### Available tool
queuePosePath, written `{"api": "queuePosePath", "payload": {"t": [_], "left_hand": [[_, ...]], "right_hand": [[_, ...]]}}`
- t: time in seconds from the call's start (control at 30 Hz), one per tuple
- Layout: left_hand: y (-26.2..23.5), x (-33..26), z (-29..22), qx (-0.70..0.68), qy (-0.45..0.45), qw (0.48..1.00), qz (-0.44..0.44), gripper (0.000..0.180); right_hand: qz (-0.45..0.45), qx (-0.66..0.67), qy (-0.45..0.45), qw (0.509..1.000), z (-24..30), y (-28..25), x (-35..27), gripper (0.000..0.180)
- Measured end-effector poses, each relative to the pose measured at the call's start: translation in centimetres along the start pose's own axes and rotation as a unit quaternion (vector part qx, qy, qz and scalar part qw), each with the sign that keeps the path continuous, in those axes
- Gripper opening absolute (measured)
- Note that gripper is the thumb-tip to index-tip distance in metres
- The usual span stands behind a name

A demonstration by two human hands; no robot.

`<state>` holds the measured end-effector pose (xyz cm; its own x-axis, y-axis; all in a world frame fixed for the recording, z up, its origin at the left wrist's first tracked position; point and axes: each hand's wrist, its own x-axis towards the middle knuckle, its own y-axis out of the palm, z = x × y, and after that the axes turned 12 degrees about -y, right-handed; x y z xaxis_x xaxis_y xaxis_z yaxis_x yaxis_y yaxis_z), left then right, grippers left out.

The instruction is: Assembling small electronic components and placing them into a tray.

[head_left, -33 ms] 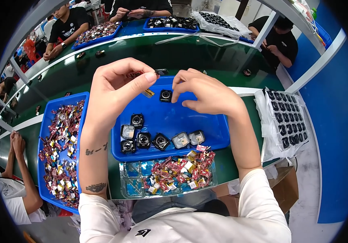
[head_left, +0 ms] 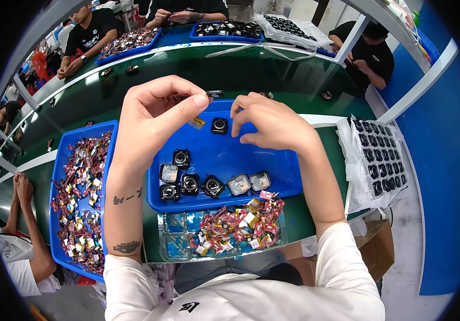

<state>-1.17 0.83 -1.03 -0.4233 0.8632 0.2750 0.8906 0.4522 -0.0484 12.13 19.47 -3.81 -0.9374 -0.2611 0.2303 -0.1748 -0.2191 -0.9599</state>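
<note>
My left hand [head_left: 160,115] is closed, thumb against fingers, above the far left part of a blue tray [head_left: 230,155]. It pinches a small red circuit board [head_left: 178,97] with a yellow flex strip [head_left: 197,123] hanging below and a black piece [head_left: 215,93] sticking out past the thumb tip. My right hand [head_left: 267,120] hovers to the right, fingers bent and apart, with nothing visible in them. Near its fingertips, a black square watch case [head_left: 219,125] lies in the tray. Several more black watch cases [head_left: 190,184] and clear-backed ones [head_left: 238,185] lie toward the tray's near side.
A clear compartment tray [head_left: 175,241] heaped with red and yellow parts [head_left: 240,227] stands in front. Another blue tray [head_left: 57,214] of such parts is at left. At right lies a white tray [head_left: 356,187] of black cases. Co-workers sit across the green belt [head_left: 171,72] and at left.
My right hand has shifted slightly right, away from the watch case at its fingertips. The left hand keeps its pinch almost unmoved.
</note>
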Motion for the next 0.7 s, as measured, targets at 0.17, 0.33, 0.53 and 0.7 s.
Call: {"api": "queuePosePath", "payload": {"t": [0.17,0.33,0.53,0.7], "left_hand": [[0.4,0.1,0.2,0.005,0.007,1.0,-0.009,0.009],[0.2,0.0,0.2,0.021,0.041,0.998,-0.044,0.009],[-0.2,0.3,0.6,0.005,0.038,0.998,-0.041,0.006],[0.4,0.5,1.2,0.071,0.015,0.994,-0.078,0.008]], "right_hand": [[0.034,0.073,0.073,0.994,-2.6,4.2,1.7,0.023],[0.005,-0.001,0.065,0.998,-3.7,6.3,3.3,0.027],[-0.103,0.141,0.124,0.977,-3.9,5.5,3.5,0.024],[-0.303,0.488,0.118,0.81,0.1,1.4,3.0,0.028]]}}
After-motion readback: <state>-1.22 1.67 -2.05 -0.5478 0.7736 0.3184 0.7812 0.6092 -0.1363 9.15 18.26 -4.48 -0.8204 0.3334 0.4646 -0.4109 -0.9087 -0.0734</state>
